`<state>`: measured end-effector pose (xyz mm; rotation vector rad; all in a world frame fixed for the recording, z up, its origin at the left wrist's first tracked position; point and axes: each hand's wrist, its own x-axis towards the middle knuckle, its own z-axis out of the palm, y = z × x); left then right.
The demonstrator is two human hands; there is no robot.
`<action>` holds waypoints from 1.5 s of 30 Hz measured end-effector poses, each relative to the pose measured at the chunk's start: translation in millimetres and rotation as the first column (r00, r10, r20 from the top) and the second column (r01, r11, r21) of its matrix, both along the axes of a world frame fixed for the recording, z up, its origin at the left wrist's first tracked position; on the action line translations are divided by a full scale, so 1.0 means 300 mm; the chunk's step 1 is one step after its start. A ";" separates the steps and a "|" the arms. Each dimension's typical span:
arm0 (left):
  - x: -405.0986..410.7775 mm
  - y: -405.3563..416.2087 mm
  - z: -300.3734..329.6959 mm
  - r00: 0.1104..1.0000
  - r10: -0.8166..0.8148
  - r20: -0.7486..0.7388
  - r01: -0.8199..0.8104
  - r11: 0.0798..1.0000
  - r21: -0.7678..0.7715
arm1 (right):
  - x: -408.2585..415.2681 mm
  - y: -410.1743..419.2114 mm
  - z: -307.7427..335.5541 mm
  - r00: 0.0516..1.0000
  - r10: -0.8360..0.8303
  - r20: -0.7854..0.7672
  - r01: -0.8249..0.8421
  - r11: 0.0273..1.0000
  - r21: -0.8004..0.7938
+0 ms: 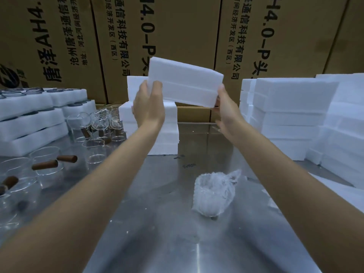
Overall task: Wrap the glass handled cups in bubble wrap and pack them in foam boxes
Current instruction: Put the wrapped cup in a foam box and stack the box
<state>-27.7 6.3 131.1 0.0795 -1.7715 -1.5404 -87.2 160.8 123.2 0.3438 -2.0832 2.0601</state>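
Both grips, my left hand (148,104) and right hand (226,111), are clasping a white rectangular foam box (185,85) above the surface; one bubble-wrapped glass cup (213,194) is waiting unpacked, many bare wooden-handled glass cups (45,164) remaining.

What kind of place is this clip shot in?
Probably a packing station in a warehouse: printed cardboard cartons line the back, foam boxes are stacked on a steel table, and many glass cups wait at the left.
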 end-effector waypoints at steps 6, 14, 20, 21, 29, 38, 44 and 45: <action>0.052 0.124 -0.220 0.971 -0.206 0.124 0.217 0.973 -0.077 | 0.097 0.216 -0.148 0.991 -0.119 0.060 0.120 0.993 -0.005; 0.064 0.162 -0.402 0.817 -0.353 0.455 0.362 0.929 0.069 | 0.160 0.315 -0.328 0.926 -0.240 0.292 0.218 0.970 0.106; 0.090 0.122 -0.406 0.821 -0.229 0.524 0.319 0.944 -0.087 | 0.169 0.318 -0.347 0.882 -0.315 0.350 0.229 0.936 0.266; 0.097 0.118 -0.402 0.822 -0.192 0.537 0.309 0.942 -0.135 | 0.170 0.322 -0.347 0.883 -0.330 0.334 0.234 0.926 0.296; 0.101 0.104 -0.413 0.827 -0.024 0.562 0.298 0.866 -0.401 | 0.199 0.334 -0.345 0.876 -0.364 0.315 0.226 0.889 0.399; 0.143 0.127 -0.383 0.907 0.268 0.324 0.080 0.647 -0.758 | 0.206 0.307 -0.330 0.913 -0.367 0.180 0.293 0.895 0.336; 0.150 0.125 -0.359 0.963 0.212 0.165 -0.002 0.621 -0.783 | 0.219 0.310 -0.313 0.942 -0.335 -0.003 0.332 0.931 0.150; 0.153 0.123 -0.356 0.977 0.158 0.140 0.002 0.656 -0.755 | 0.219 0.311 -0.307 0.944 -0.330 -0.001 0.329 0.940 0.090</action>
